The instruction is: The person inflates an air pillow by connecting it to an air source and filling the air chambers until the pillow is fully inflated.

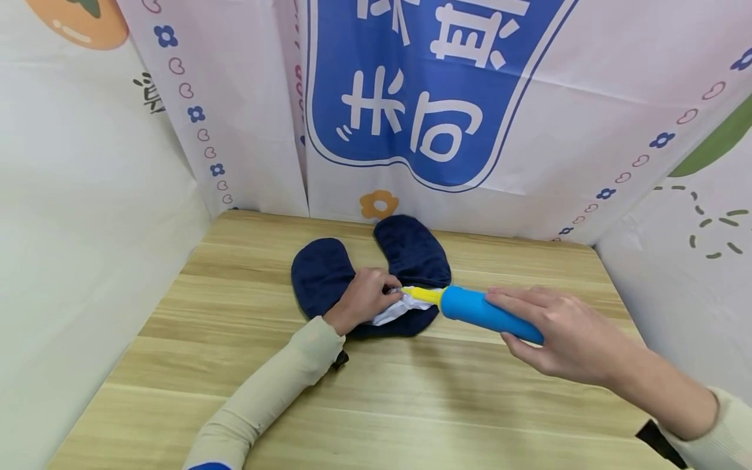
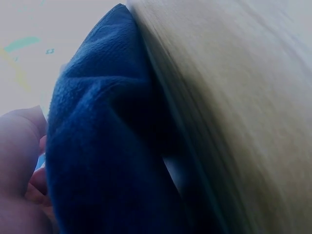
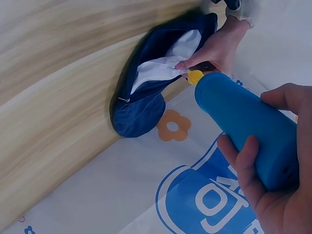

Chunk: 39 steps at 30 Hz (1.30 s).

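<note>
The left hand (image 1: 364, 295) pinches the white lining (image 1: 389, 315) at the tip of the yellow nozzle (image 1: 425, 296), over the navy cushion (image 1: 320, 271) far on the table (image 1: 405, 411), while the right hand (image 1: 572, 333) clamps the blue pump (image 1: 472, 307) between thumb and fingers.

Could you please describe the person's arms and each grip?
The left grip and right grip are ungloved. The left sleeve is cream, with blue at its upper end; the right sleeve is cream too. A black piece shows by each cuff.
</note>
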Each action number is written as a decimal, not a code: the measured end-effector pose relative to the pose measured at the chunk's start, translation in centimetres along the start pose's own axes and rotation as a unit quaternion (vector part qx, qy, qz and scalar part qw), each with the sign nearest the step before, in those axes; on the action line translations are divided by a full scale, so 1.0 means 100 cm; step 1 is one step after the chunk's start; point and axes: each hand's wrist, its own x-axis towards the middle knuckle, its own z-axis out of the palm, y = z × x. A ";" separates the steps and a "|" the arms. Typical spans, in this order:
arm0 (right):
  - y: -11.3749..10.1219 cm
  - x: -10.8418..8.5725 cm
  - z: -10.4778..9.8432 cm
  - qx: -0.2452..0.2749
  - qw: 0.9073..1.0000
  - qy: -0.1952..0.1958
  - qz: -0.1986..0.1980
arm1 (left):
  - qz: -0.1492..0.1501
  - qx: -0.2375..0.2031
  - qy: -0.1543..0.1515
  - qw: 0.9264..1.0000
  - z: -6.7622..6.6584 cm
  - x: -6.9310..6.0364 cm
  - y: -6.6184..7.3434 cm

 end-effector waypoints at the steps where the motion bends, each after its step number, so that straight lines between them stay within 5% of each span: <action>1: 0.000 0.000 0.000 0.001 1.000 -0.001 0.001 | 0.000 0.001 0.000 1.000 0.000 0.000 0.000; 20: -0.025 0.001 0.012 -0.012 0.998 0.054 0.023 | -0.010 0.036 0.002 0.999 0.000 0.001 0.011; 30: -0.035 0.001 0.019 -0.011 0.997 0.050 0.051 | -0.009 0.057 0.010 0.998 0.002 -0.002 0.014; 39: -0.042 0.003 0.027 -0.042 0.996 0.080 0.016 | -0.011 0.087 0.009 0.996 0.001 0.000 0.018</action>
